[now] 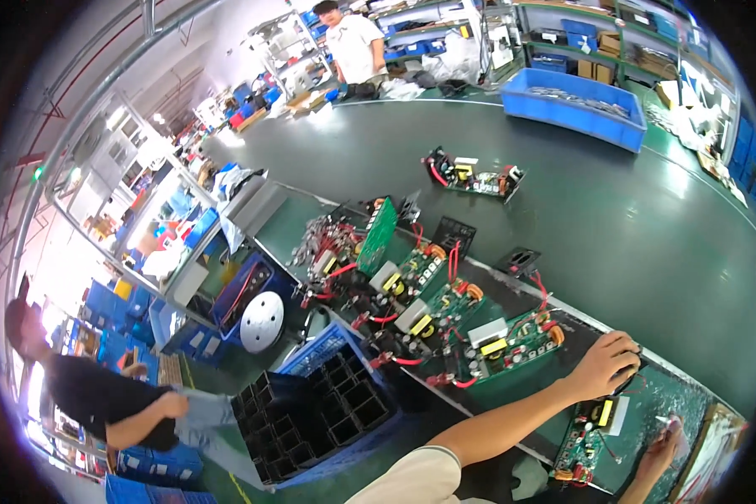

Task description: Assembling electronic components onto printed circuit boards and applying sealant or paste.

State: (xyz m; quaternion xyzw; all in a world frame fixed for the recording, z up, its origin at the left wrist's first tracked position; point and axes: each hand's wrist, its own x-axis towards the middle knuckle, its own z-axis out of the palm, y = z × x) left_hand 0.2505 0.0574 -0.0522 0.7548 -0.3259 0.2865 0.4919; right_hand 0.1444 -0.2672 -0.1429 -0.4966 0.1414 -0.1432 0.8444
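My left hand reaches across the bench, its fingers curled over a dark part that they mostly cover. Below it lies a green circuit board with a yellow-wrapped component and red wires. Close to the right edge of the bench, my right hand is closed around a small tool with a white pointed tip; its body is hidden in the hand. Left of my left hand, another green circuit board with a silver block rests among several similar boards.
A blue crate of black square tubes stands left of my arm. One circuit board sits on the dark green belt, with a blue bin beyond. One person is at left, another at the back.
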